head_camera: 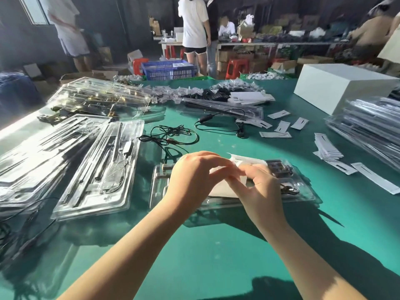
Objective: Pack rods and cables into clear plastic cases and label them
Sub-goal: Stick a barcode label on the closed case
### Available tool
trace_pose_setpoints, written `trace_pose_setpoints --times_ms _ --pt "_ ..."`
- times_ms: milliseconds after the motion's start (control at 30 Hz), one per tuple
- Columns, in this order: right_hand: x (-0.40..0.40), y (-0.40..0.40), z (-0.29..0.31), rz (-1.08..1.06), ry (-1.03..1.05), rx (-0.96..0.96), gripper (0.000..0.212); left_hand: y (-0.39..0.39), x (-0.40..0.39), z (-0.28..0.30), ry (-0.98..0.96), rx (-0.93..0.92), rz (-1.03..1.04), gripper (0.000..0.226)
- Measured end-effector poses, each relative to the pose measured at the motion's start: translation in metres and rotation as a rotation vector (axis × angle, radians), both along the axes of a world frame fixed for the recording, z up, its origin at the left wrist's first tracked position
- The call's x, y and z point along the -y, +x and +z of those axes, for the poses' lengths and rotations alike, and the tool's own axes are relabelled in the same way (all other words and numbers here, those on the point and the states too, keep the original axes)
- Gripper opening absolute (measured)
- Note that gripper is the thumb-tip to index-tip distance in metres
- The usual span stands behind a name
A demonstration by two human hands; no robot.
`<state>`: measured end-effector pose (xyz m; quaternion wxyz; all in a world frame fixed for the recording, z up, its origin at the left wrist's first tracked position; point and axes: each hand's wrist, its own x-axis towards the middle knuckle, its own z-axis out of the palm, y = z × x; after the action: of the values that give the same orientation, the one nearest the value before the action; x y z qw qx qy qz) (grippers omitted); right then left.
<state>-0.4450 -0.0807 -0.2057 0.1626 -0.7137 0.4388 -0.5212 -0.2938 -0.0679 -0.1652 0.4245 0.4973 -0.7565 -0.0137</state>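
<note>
A clear plastic case (303, 192) lies on the green table (205, 252) in front of me, with dark parts inside at its right end. Above it my left hand (192, 176) and my right hand (263, 185) meet over a white paper label (249, 162); both pinch it with curled fingers. The label's lower part is hidden behind my fingers. Loose black cables (173, 135) lie just beyond the case.
Packed clear cases (101, 169) are piled at the left and stacked at the right (372, 131). Loose white labels (329, 148) are scattered right of centre. A white box (337, 85) stands at the back right. Several people stand beyond the table.
</note>
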Motion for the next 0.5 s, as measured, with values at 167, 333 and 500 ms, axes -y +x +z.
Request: trace_pose_setpoints --times_ms 167,333,500 --pt "0.001 -0.002 0.003 0.014 -0.129 -0.043 0.026 0.006 0.0 0.006 0.02 0.062 -0.043 0.012" --pt "0.001 -0.001 0.003 -0.005 -0.226 -0.143 0.016 0.016 0.003 0.012 0.16 0.111 -0.068 0.016" --pt "0.002 -0.004 -0.001 -0.025 -0.28 -0.222 0.013 0.019 0.004 0.012 0.221 0.114 -0.061 0.016"
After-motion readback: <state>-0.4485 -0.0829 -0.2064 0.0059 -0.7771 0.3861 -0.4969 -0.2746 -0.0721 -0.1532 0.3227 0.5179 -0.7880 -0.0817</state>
